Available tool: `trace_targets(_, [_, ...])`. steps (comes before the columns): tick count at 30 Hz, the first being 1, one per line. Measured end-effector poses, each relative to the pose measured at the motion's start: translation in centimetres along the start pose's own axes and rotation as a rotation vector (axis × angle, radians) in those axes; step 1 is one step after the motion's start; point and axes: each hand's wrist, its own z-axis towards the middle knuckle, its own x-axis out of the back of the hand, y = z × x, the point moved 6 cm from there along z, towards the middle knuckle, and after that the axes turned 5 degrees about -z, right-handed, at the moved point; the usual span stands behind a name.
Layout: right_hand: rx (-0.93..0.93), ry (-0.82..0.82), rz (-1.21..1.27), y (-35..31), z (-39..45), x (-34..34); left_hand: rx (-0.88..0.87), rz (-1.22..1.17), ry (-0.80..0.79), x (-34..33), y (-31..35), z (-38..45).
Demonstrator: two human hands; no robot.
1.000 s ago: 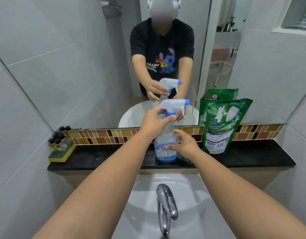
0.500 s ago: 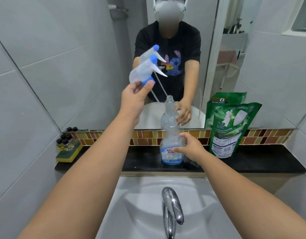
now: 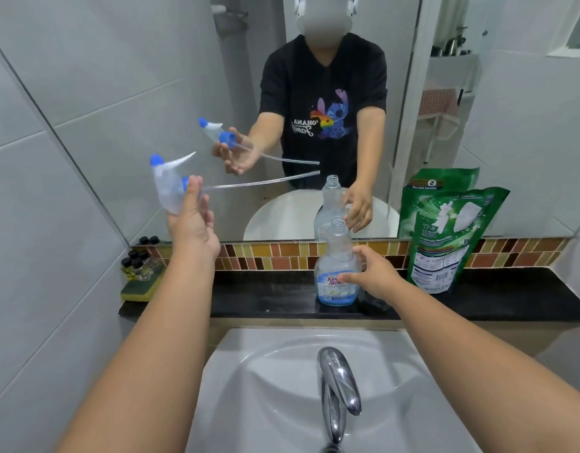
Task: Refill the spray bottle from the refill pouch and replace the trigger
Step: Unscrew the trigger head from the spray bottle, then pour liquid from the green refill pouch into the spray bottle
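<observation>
A wide mirror [image 3: 102,76] fills the upper part of the frame, grey wall tiles reflected in it. Below it a strip of brown and yellow mosaic tile [image 3: 275,253] runs across, then a black ledge [image 3: 510,299], and at the bottom centre a white sink [image 3: 265,387] with a chrome tap [image 3: 337,387].

On the ledge, right of centre, a green refill pouch [image 3: 445,237] stands upright against the mirror, well clear of both hands. Just left of it, at the centre of the frame, the clear spray bottle [image 3: 336,256] stands upright on the ledge with its neck open and a little blue showing at the bottom. The right hand [image 3: 373,276] grips the bottle's lower body from the right side, thumb across the label and fingers curled round behind.

In the left half of the frame, well above the ledge and apart from the bottle, the left hand [image 3: 192,220] is raised and holds the trigger [image 3: 167,188] pinched by its blue collar between thumb and fingertips. The trigger lies tipped on its side, blue nozzle to the upper left, and its thin clear tube [image 3: 265,183] reaches right toward the bottle's neck without touching it.

At the far left end of the ledge a yellow-green sponge [image 3: 140,287] carries a cluster of small black-capped bottles [image 3: 136,263].
</observation>
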Motion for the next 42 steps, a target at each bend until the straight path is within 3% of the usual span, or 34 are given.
trace_targets(8, [0.017,0.027,-0.05,0.1,-0.2,0.2,0.125,0.086,0.088,7.0,-5.3,-1.7])
trace_targets(16, [0.015,0.042,-0.064,-0.1,-0.7,0.2,0.322,0.355,0.206,12.6,-11.7,-2.6])
trace_targets(23, [0.017,0.048,-0.069,-0.2,-0.9,0.2,0.351,0.884,-0.038,13.7,-14.5,-2.0])
trace_targets(29, [0.017,0.056,-0.053,0.2,-0.7,0.3,0.365,1.18,-0.125,13.7,-15.7,-0.6])
trace_targets(42, [0.031,0.099,-0.024,0.8,-0.8,0.2,0.284,1.33,-0.228,12.0,-17.1,1.0])
